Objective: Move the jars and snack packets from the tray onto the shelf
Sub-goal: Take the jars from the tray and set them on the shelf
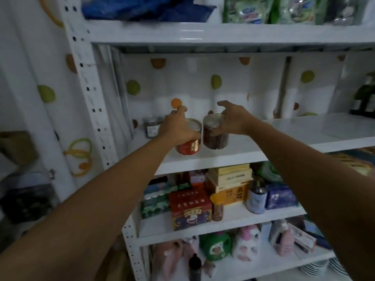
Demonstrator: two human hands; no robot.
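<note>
Two clear jars stand side by side near the front of the white shelf (223,153). My left hand (178,126) wraps the red-labelled jar (189,146) from the left, index finger raised. My right hand (233,120) grips the dark brown jar (213,136) from the right, with its index finger lifted off. The two jars almost touch. A small dark jar (152,126) sits further back at the shelf's left end. The tray is out of view.
The shelf's right part holds a flat clear sheet (349,126). The shelf above (223,35) carries blue and green packets. Boxes, a bottle and a small jar crowd the shelf below (203,201). A perforated white upright (91,94) stands at left.
</note>
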